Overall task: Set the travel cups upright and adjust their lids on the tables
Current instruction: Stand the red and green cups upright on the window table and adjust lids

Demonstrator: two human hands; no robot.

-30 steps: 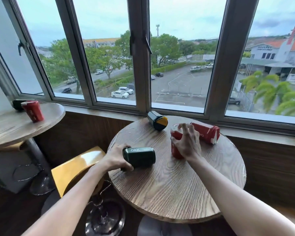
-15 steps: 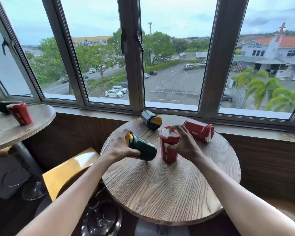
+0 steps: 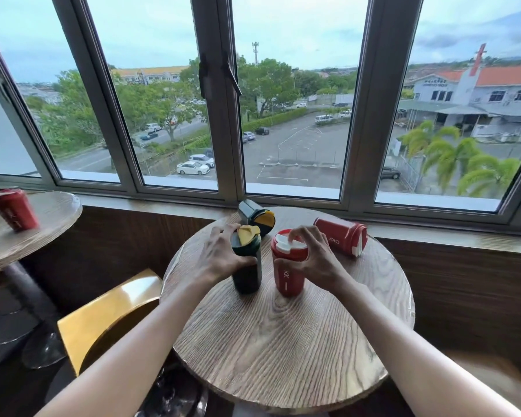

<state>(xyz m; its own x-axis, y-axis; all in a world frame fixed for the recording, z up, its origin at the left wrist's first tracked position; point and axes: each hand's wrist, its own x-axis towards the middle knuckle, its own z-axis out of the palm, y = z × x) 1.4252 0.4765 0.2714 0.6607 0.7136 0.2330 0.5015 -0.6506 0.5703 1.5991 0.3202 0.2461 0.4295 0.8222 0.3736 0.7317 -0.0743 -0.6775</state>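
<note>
Your left hand [image 3: 220,257] holds the standing green travel cup [image 3: 246,266] and your right hand [image 3: 313,257] pinches the red travel cup's lid [image 3: 289,242] mid-bench [image 3: 283,341], so a hard push could tip them into the fallen cups at 12 o'clock.

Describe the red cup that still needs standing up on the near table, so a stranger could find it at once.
Start at the round wooden table below the window. Along its far right edge, next to the sill, lies a red cup on its side, white lid end toward the person. The other red cup here stands upright under the right hand, and the cup lying at the far edge is dark green.
</note>
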